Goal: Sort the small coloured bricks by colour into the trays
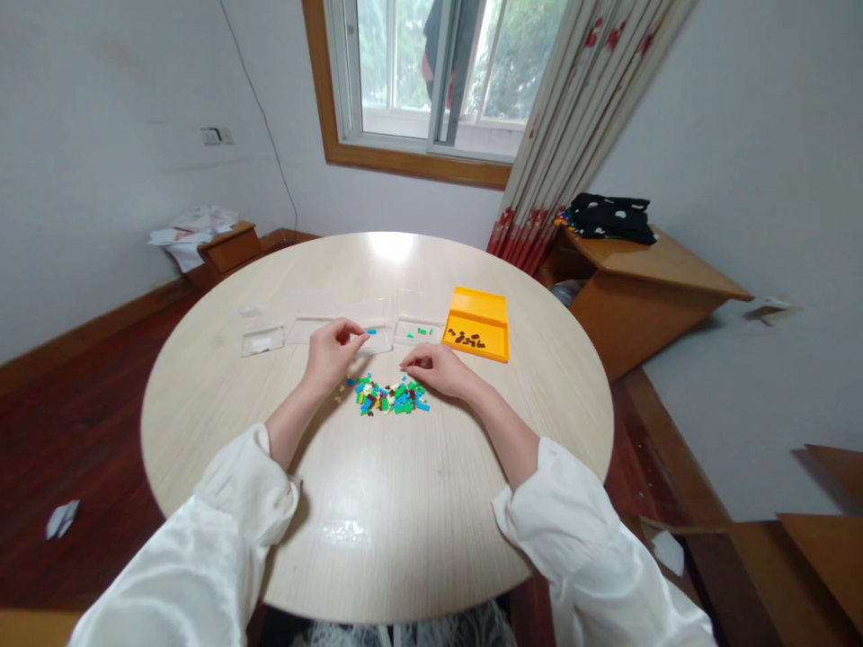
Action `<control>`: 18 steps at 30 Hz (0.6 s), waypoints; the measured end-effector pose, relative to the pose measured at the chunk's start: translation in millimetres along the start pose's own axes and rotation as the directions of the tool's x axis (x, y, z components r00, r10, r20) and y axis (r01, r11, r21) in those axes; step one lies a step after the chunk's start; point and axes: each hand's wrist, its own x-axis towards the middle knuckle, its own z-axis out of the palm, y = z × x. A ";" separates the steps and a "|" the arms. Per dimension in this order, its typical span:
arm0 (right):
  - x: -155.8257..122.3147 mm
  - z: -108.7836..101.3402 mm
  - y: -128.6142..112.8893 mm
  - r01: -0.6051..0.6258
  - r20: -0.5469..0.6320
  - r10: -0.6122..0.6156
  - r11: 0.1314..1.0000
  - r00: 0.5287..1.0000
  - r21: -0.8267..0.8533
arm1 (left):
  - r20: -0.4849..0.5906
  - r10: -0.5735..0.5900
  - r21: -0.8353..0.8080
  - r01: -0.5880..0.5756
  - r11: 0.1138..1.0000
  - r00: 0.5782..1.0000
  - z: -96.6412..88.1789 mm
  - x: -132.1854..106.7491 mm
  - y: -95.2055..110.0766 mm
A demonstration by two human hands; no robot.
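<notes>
A loose pile of small building bricks in green, blue, brown, yellow and cream lies mid-table. My left hand is above and left of it, thumb and fingers pinched over a clear plastic box. Right by those fingertips is a blue brick; whether it is held or lies in the box is unclear. At the pile's upper right edge, my right hand has its fingers closed together. Anything between them is too small to make out.
A yellow case stands open with several brown bricks inside. Green bricks lie in another clear box. At the left is a small clear box with a white piece. The round table has a window behind it.
</notes>
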 end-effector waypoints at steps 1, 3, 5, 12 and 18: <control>-0.3 -0.1 0.4 0.005 0.023 -0.005 1.000 1.000 0.005 | -0.012 0.003 0.046 -0.003 0.999 1.000 -1.2 0.3 -0.4; -0.6 -0.6 1.6 0.022 0.061 -0.023 1.000 0.998 0.017 | -0.027 0.012 0.132 -0.008 0.991 1.000 -3.5 0.8 -1.8; -0.6 -1.4 2.9 0.046 0.096 -0.049 0.999 0.994 0.024 | -0.036 0.018 0.189 -0.011 0.982 0.999 -5.4 1.2 -3.5; 0.7 -2.7 3.6 0.082 0.122 -0.086 0.996 0.989 0.034 | -0.026 0.024 0.234 -0.017 0.972 0.999 -6.3 2.0 -8.1; 1.3 -1.6 2.4 0.081 0.112 -0.083 0.996 0.990 0.027 | -0.033 0.020 0.239 -0.012 0.971 0.999 -5.8 2.7 -11.7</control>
